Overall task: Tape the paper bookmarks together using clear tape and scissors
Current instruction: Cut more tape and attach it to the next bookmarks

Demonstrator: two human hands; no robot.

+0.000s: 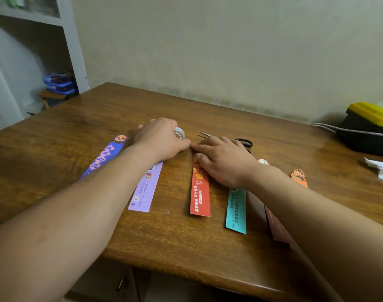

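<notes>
Several paper bookmarks lie side by side on the wooden table (186, 247): a dark blue one (105, 156), a lilac one (146, 188), a red one (199, 192), a teal one (236, 211), a dark red one (277, 227) and an orange one (299, 176). My left hand (162, 138) holds the clear tape roll (179, 132) above the lilac bookmark. My right hand (221, 160) rests flat on the top of the red bookmark, its index fingertip meeting my left thumb. Black-handled scissors (244, 142) lie just behind my right hand, blades pointing left.
A black and yellow toolbox (369, 125) with a white cable (330, 127) stands at the table's right rear. Crumpled white paper (380, 168) lies at the right edge. A white shelf (62, 51) and blue boxes (59, 83) are at the left.
</notes>
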